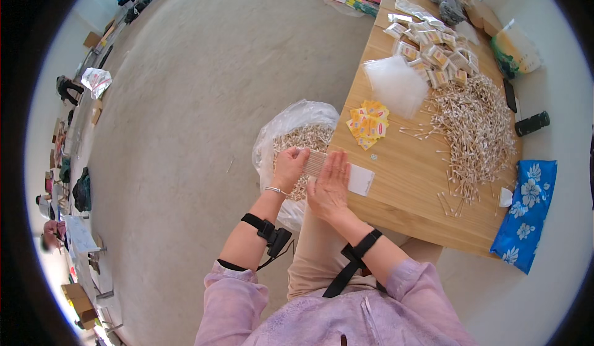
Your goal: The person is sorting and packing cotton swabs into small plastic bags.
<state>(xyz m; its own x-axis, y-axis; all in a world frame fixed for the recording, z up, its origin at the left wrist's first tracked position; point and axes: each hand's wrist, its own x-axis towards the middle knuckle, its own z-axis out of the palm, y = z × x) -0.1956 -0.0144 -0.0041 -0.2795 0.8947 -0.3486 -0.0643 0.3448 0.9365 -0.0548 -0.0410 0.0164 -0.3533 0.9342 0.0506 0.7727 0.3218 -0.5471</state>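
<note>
Swabs at the tabletop's near left corner — likely light, stiff, snappable.
Left hand pinches one end; right hand flat, fingers together — best gripped bunched.

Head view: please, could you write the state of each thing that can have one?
Left hand: closed on swab row
Right hand: fingers extended, laid over it
Swab row: aligned side by side
White flat piece: partly hidden by right hand
Plastic sack: open, holding swabs
Swab heap: loose, spread out
Packets: filled, piled
Clear bags: flat, stacked
Yellow cards: loose, overlapping
</note>
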